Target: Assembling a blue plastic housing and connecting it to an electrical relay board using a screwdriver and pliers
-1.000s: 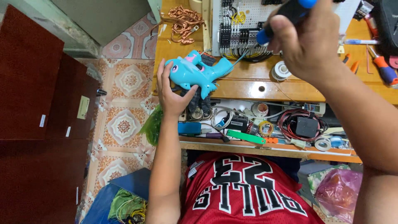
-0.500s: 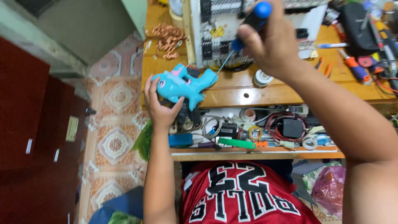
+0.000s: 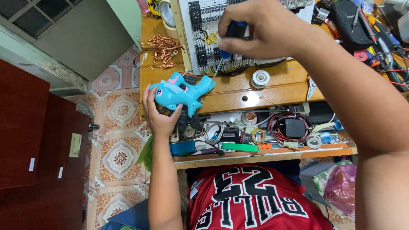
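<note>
left hand (image 3: 159, 117) grips blue dolphin toy (image 3: 179, 91) | right hand (image 3: 266, 27) holds screwdriver (image 3: 226, 49)

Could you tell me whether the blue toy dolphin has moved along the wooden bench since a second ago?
No. The blue toy dolphin lies at the same left end of the wooden bench, below the copper wire coil, the left hand holding it.

We count 2 hands: left hand (image 3: 158, 117), right hand (image 3: 266, 30). 1 blue dolphin toy (image 3: 181, 93), 1 blue-handled screwdriver (image 3: 226, 47), 1 white terminal board (image 3: 238, 36), 1 copper wire tangle (image 3: 164, 49). Approx. 4 tape/solder rolls: white (image 3: 260, 78), yellow (image 3: 257, 135), white (image 3: 314, 142), brown (image 3: 249, 117). 1 green flat tool (image 3: 239, 147), 1 pink bag (image 3: 341, 189).
</note>
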